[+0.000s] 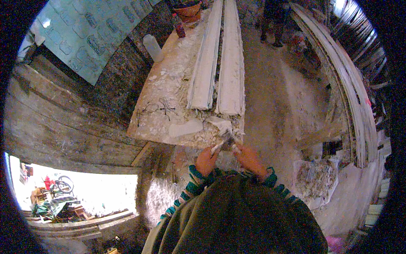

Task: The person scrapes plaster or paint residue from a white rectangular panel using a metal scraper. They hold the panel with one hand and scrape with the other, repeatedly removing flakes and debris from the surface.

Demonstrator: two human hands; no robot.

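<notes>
Both my hands meet at the near end of a plaster-covered table [169, 80]. The fingers of my left hand [206, 161] are closed on a thin pale stick-like piece [217, 147], which points toward the middle. My right hand [249, 161] is closed beside it, its fingertips at a small dark, flat piece [228, 142] that I cannot name. Just past the fingers lies a white, crumpled lump [220, 124] among loose plaster crumbs. Two long white plaster mouldings [206, 80] run side by side away from me, their near ends a little beyond the lump.
On the table are a flat white slab [186, 128], a tangle of dark wire [158, 108], a translucent bottle [153, 48], a red bottle [178, 27] and an orange basin [187, 10]. Long mouldings [349, 80] are stacked at the right. A person [272, 21] stands at the far end.
</notes>
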